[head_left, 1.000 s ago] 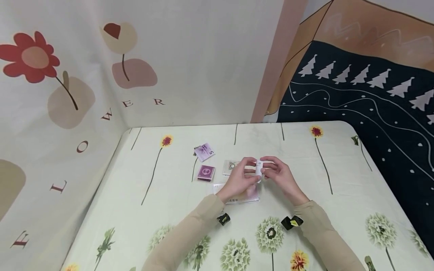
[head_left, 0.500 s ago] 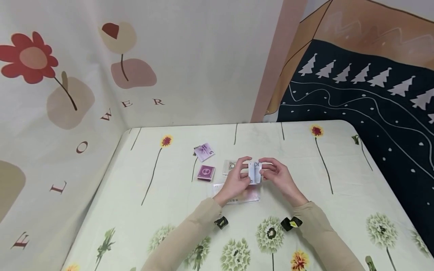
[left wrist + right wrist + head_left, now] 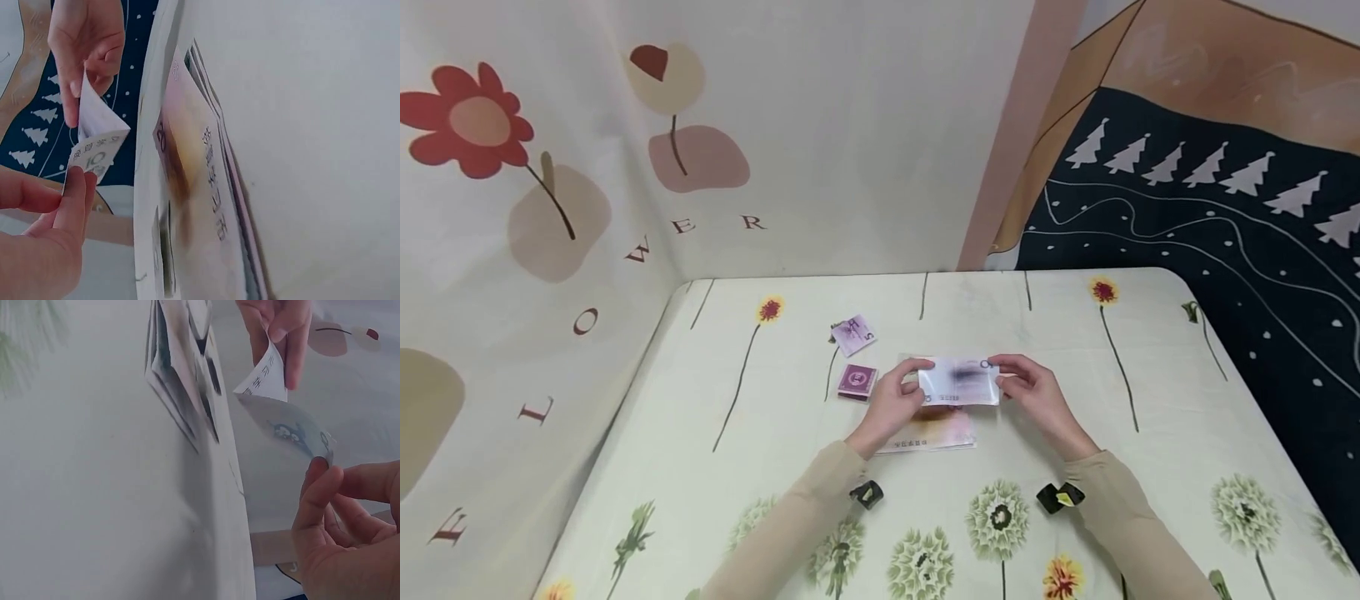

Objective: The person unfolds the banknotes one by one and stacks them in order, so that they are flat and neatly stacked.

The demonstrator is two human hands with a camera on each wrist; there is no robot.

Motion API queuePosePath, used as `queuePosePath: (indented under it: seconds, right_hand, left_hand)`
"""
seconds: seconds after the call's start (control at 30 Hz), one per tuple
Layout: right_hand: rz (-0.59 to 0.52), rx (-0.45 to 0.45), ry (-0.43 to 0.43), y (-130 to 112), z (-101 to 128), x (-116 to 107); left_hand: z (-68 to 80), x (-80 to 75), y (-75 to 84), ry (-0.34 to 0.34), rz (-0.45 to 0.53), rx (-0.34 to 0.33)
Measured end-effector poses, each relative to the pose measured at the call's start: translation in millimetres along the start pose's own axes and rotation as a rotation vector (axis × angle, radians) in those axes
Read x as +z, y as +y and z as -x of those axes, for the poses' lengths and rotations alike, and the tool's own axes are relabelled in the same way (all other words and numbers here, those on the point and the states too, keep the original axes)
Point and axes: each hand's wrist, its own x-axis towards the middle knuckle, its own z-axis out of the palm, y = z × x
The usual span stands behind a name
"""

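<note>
A banknote [image 3: 959, 382] with fold creases is spread between my two hands above the table, a 10 showing on it in the left wrist view. My left hand [image 3: 891, 406] pinches its left end between thumb and fingers. At the opposite end, my right hand [image 3: 1039, 402] pinches the edge the same way. From the right wrist view, the held banknote [image 3: 284, 428] looks bent along its middle. Below the hands lies a stack of flat banknotes [image 3: 928, 435], partly hidden by the held one and the left hand.
Left of the hands lie a folded purple banknote [image 3: 857, 381] and, farther back, another folded purple banknote [image 3: 853, 335] with a 5 on it. A flowered cloth covers the table [image 3: 760, 500]. Printed curtains [image 3: 850, 167] stand behind and to the sides.
The narrow folded banknote has been unfolded to its full width. My left hand has moved left, away from the right hand, which has shifted slightly right.
</note>
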Motion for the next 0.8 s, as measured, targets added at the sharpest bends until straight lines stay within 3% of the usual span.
queuePosePath:
  seconds: [0.13,0.27,0.4,0.57,0.8]
  right_hand:
    - [0.014,-0.005,0.002,2.8,0.8,-0.9]
    - [0.041,-0.007,-0.02,8.8,0.3,0.2]
    - [0.057,0.001,-0.052,15.6,0.6,0.8]
    - [0.062,0.002,-0.071,18.0,2.5,2.5]
    - [0.066,-0.049,-0.065,16.1,4.5,5.3]
  left_hand:
    - [6.2,-5.5,3.0,0.02,-0.022,0.003]
    - [4.5,-9.2,-10.9,0.046,-0.022,0.009]
    - [8.8,-11.8,-7.5,0.034,-0.014,0.005]
    - [7.9,-15.1,-17.9,0.044,-0.01,0.009]
    - [8.6,-17.9,-24.2,0.079,0.051,0.005]
